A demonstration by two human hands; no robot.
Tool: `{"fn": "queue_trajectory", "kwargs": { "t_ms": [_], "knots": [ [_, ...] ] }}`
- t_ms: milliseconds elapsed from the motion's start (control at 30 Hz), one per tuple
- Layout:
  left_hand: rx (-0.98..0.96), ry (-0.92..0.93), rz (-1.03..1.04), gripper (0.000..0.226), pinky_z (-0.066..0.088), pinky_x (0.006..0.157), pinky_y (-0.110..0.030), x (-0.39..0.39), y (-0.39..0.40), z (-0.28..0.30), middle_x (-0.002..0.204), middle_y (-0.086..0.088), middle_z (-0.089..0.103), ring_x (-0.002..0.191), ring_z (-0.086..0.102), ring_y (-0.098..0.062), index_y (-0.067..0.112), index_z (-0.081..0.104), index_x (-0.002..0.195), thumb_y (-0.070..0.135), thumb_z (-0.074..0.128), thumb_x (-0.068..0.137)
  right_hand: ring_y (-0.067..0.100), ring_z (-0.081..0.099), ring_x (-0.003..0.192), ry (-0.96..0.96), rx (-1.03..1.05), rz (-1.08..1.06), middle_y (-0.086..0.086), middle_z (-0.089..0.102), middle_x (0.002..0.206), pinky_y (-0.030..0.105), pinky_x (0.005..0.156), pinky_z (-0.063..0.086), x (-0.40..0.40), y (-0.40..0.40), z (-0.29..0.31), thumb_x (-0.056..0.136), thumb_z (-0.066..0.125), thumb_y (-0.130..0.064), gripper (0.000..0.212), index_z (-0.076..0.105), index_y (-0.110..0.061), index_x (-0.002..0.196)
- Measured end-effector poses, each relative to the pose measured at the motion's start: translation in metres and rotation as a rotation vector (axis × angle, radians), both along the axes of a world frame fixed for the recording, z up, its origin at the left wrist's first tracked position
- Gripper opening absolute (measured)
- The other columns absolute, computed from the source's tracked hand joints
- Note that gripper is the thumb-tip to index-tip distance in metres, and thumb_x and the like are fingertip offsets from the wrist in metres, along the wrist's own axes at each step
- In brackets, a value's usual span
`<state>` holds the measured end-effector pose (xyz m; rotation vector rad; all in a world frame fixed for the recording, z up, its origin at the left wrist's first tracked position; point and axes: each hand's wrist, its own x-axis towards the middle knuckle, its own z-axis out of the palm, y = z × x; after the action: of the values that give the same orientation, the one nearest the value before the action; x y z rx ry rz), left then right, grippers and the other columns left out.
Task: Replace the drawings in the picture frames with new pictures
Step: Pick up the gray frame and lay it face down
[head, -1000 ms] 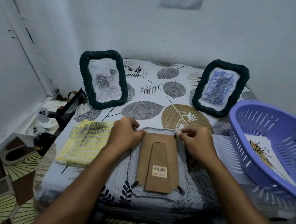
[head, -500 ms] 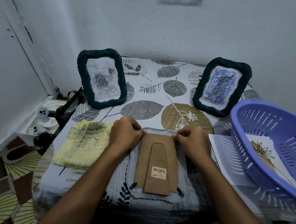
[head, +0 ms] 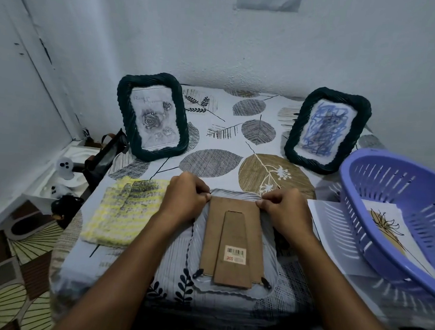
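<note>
Face-down frame (head: 234,246): we see a clear, wavy-edged picture frame lying glass-side down on the leaf-print tablecloth (head: 212,144), at the near middle of the table; this frame is our landmark.
Backing board (head: 213,231): brown card fills the back of the frame, with its fold-out stand (head: 234,271) lying flat on it and a barcode sticker (head: 235,254) on the stand.
Turn clips (head: 265,283): we note two small dark clips at the frame's near corners.
Left hand (head: 183,201): fingers curled, tips pinching at the board's far left corner.
Right hand (head: 285,212): fingers curled, tips pinching at the board's far right corner; what exactly sits under the fingertips we cannot tell.
Rose frame (head: 153,116): dark green, upright, beyond the face-down frame and to its left, holding a grey rose drawing.
Scribble frame (head: 327,130): dark green, upright, beyond and to the right, holding a blue scribble.
Knitted cloth (head: 125,211): yellow and grey, just left of the face-down frame.
Basket (head: 399,203): purple, slotted, to the right, with a flower picture (head: 387,228) inside.
Paper sheet (head: 328,224): white, between the face-down frame and the basket, partly under the basket.
</note>
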<state>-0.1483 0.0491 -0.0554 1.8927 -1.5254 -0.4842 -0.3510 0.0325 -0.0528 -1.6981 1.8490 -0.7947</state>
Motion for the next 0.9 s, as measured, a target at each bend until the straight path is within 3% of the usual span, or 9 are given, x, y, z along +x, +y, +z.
{"fn": "queue_trajectory", "kwargs": {
  "t_ms": [200,333,400,500,600,667,767,900],
  "knots": [
    [-0.029,-0.024,-0.027,0.010,0.043,0.071,-0.020,0.001,0.003,0.001,0.085,-0.007,0.074,0.085,0.067,-0.017,0.009,0.077,0.086,0.014,0.073,0.079,0.014,0.065,0.087,0.011,-0.005,0.042,-0.001,0.074,0.097,0.033,0.078,0.052,-0.002,0.002,0.002,0.082,0.072,-0.028,0.021,0.074,-0.019,0.100],
    [-0.089,-0.104,-0.037,0.040,0.039,0.077,-0.021,0.000,0.015,0.011,0.100,-0.011,0.071,0.096,0.064,-0.021,0.008,0.068,0.114,0.030,0.071,0.081,0.018,0.062,0.088,0.054,0.041,0.111,0.002,0.069,0.101,0.034,0.079,0.050,-0.003,0.016,0.013,0.085,0.066,-0.039,0.034,0.067,-0.018,0.111],
    [-0.085,-0.159,-0.083,0.053,0.039,0.079,-0.024,-0.002,0.028,0.018,0.104,-0.011,0.068,0.099,0.060,-0.023,0.008,0.060,0.125,0.032,0.072,0.079,0.018,0.061,0.085,0.098,0.073,0.167,0.002,0.067,0.096,0.032,0.076,0.049,-0.006,0.029,0.017,0.084,0.067,-0.039,0.032,0.064,-0.017,0.106],
    [-0.036,-0.153,-0.113,0.057,0.038,0.071,-0.024,-0.001,0.051,0.022,0.092,-0.006,0.067,0.085,0.059,-0.020,0.010,0.060,0.125,0.033,0.076,0.075,0.005,0.052,0.072,0.099,0.152,0.252,-0.009,0.056,0.081,0.023,0.061,0.040,-0.014,0.050,0.024,0.082,0.070,-0.034,0.023,0.056,-0.020,0.095],
    [0.092,-0.069,-0.138,0.059,0.039,0.057,-0.017,0.004,0.070,0.022,0.076,0.000,0.068,0.061,0.059,-0.008,0.009,0.061,0.123,0.031,0.081,0.071,-0.001,0.051,0.067,0.063,0.204,0.321,-0.011,0.055,0.078,0.020,0.057,0.040,-0.021,0.067,0.028,0.079,0.074,-0.028,0.032,0.058,-0.018,0.105],
    [0.197,0.131,-0.158,0.063,0.049,0.051,-0.021,0.007,0.081,0.022,0.073,-0.004,0.069,0.049,0.064,-0.015,0.008,0.057,0.125,0.025,0.083,0.070,0.001,0.056,0.060,0.054,0.235,0.339,-0.010,0.060,0.073,0.020,0.055,0.042,-0.025,0.075,0.030,0.077,0.077,-0.027,0.035,0.060,-0.016,0.105],
    [0.282,0.287,-0.169,0.070,0.056,0.048,-0.036,0.009,0.094,0.021,0.072,-0.010,0.067,0.046,0.066,-0.027,0.006,0.052,0.128,0.015,0.085,0.066,-0.003,0.057,0.047,0.058,0.272,0.381,-0.007,0.064,0.064,0.017,0.048,0.042,-0.029,0.083,0.029,0.072,0.081,-0.027,0.032,0.064,-0.019,0.097],
    [0.279,0.313,-0.169,0.077,0.055,0.049,-0.036,0.008,0.101,0.019,0.075,-0.012,0.063,0.047,0.066,-0.027,0.004,0.053,0.127,0.012,0.089,0.059,-0.006,0.056,0.043,0.050,0.284,0.392,-0.009,0.061,0.057,0.011,0.042,0.039,-0.029,0.088,0.030,0.069,0.083,-0.024,0.034,0.062,-0.021,0.095]
  ]
}}
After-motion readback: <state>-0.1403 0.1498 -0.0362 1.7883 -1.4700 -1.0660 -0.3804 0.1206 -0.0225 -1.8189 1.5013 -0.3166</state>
